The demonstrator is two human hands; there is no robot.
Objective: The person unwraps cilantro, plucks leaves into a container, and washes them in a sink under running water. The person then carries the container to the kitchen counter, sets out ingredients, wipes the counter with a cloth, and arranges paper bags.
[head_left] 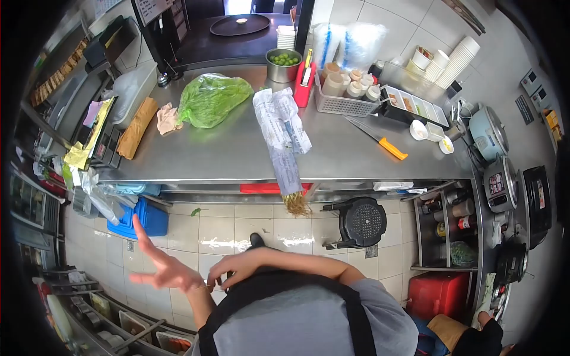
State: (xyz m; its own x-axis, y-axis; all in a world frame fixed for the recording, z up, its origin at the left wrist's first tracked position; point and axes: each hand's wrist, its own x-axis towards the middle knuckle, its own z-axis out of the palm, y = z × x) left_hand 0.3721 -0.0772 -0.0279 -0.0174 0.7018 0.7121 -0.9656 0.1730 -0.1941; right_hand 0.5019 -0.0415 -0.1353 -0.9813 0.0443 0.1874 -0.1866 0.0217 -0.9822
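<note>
My left hand (165,268) is raised at the lower left over the tiled floor, fingers stretched and spread, holding nothing. My right arm crosses in front of my body, and my right hand (234,270) is beside my left wrist. Its fingers are curled there around something dark and small that I cannot make out. On the steel counter (219,157) ahead lies a bundle wrapped in printed paper (279,130), its roots (295,203) hanging over the front edge. To its left sits a clear bag of green leaves (214,99). A knife with an orange handle (392,148) lies to the right.
Along the back stand a metal pot of limes (283,62), a red holder (304,83) and a basket of bottles (347,101). A black stool (362,222) and a blue bin (139,219) stand below the counter. Another person's arm (488,332) shows at lower right.
</note>
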